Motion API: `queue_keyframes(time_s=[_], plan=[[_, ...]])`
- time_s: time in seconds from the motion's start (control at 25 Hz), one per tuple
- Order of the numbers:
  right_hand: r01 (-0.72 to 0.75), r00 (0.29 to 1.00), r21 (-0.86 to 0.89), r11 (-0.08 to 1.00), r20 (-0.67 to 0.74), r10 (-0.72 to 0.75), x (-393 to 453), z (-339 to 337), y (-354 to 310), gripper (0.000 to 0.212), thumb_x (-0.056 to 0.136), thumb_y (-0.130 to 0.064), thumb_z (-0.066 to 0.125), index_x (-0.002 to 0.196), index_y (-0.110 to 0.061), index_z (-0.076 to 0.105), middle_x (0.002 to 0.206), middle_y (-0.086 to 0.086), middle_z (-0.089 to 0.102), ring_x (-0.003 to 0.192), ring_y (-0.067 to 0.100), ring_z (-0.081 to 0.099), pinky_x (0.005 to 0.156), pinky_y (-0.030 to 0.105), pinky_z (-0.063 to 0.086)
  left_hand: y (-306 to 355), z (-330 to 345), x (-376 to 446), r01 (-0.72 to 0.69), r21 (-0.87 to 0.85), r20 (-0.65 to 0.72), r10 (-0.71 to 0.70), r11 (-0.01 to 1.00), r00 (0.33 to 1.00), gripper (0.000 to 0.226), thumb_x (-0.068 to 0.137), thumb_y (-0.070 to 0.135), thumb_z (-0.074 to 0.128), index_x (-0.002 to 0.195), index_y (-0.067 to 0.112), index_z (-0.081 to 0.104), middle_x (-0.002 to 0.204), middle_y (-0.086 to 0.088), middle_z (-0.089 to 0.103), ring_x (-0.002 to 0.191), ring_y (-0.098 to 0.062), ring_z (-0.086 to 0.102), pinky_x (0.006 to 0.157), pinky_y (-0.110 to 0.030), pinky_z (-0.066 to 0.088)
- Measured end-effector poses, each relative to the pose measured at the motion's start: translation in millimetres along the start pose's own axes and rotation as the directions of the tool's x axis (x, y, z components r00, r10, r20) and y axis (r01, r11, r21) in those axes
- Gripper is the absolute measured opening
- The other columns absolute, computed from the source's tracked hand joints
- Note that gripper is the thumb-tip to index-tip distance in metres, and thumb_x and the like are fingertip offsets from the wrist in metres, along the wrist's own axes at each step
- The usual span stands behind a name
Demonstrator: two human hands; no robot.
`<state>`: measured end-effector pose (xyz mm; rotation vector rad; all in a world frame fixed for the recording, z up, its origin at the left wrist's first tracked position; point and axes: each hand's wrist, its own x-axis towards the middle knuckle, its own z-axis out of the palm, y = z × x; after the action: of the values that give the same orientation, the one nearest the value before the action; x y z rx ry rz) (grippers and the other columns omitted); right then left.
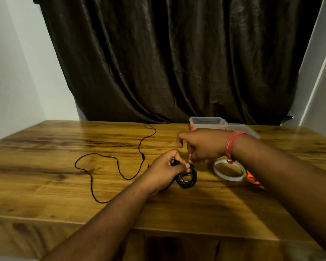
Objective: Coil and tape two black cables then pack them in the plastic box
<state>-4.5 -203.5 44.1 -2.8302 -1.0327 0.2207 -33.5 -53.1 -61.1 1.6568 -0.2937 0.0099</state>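
Holding one coiled cable point(186, 178), one loose cable point(117, 162), one tape roll point(229, 170).

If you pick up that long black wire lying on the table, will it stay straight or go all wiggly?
Probably wiggly: the loose black cable is thin and already lies in bends on the table. It looks light, and would likely dangle and tangle.

1. The coiled cable point(186, 178) is glossy black
2. The loose cable point(109, 162) on the table is thin and black
3. The table point(64, 147) is golden brown with dark wood-grain streaks
4. The plastic box point(207, 123) is clear, with an orange latch point(191, 127)
5. The tape roll point(229, 170) is whitish and translucent
6. The thread band point(231, 146) on the right wrist is red
7. The curtain point(167, 63) is dark brown with a sheen
8. The scissors handle point(252, 178) is orange
9. The walls point(17, 72) are pale grey-white
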Motion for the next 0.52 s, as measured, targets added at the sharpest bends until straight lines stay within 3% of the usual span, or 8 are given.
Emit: queue_keyframes(time_s=[0.12,0.24,0.4,0.52], plan=[[0.05,0.981,-0.264,0.963,-0.171,-0.097,-5.4,9.7,-14.6,0.041,0.085,-0.016,0.068,0.117,-0.02,0.044,0.076,-0.006,0.053,0.077,0.019,0.061,0.064,0.036,0.053,-1.3,-1.6,3.4,-0.002,-0.076,-0.058,-0.003,0.997,0.998,0.025,0.087,-0.007,0.065,0.077,0.013,0.054,0.086,-0.01,0.069,0.088,-0.021,0.067,0.079,-0.027,0.054],[0.052,0.931,-0.332,0.942,-0.326,-0.166,-19.2,24.8,-29.6,0.038,0.086,-0.019,0.061,0.117,-0.021,0.039,0.086,0.001,0.056,0.081,0.027,0.062,0.056,0.031,0.039,-2.5,-1.6,4.7,-0.015,-0.158,-0.107,-0.002,0.987,0.994,0.02,0.083,-0.011,0.064,0.088,0.007,0.058,0.089,-0.016,0.068,0.088,-0.028,0.066,0.078,-0.032,0.054],[0.03,0.868,-0.342,0.939,-0.457,-0.194,-25.5,52.0,-39.2,0.051,0.077,-0.019,0.069,0.114,-0.022,0.034,0.101,0.005,0.059,0.091,0.028,0.061,0.065,0.036,0.045,-1.5,-4.1,4.2,0.019,-0.192,-0.136,-0.046,0.981,0.99,0.028,0.086,-0.012,0.058,0.101,0.011,0.065,0.091,-0.011,0.073,0.086,-0.023,0.069,0.072,-0.032,0.053],[-0.023,0.811,-0.332,0.943,-0.557,-0.176,-22.5,66.6,-34.5,0.052,0.075,-0.022,0.07,0.114,-0.02,0.036,0.099,0.004,0.06,0.092,0.026,0.058,0.07,0.037,0.047,-4.7,-5.6,6.0,0.027,-0.154,-0.18,-0.055,0.988,0.982,0.018,0.083,-0.008,0.059,0.101,-0.005,0.058,0.088,-0.023,0.067,0.083,-0.029,0.062,0.074,-0.038,0.047]])
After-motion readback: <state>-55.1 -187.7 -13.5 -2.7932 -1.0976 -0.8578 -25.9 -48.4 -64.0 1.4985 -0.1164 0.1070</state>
